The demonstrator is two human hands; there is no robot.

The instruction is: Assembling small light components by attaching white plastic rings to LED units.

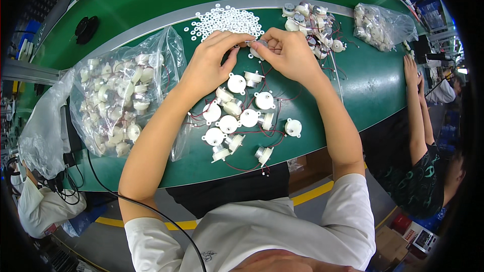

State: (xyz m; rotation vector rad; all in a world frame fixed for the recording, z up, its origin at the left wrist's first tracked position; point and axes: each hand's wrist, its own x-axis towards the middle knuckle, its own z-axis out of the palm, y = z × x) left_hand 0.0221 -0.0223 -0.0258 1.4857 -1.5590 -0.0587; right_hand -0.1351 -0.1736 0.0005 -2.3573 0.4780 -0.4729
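At the far middle of the bench my hands meet over a small round motor [257,50]. My right hand [290,54] is closed on it, with thumb and forefinger against its body. My left hand [214,60] reaches in from the other side, fingers bent and fingertips at the motor's upper edge; whatever they pinch is too small to make out. Just beyond lies a spread pile of small white rings [227,21]. Between my forearms lie several white-cased gear motors [249,118] with thin red and dark wires.
A clear plastic bag [121,103] full of motors lies left of my arm. More motors [315,22] are heaped at the far right, beside another filled bag [378,26]. A black cable [108,190] crosses my left side. Another person's arms [414,106] rest at the right.
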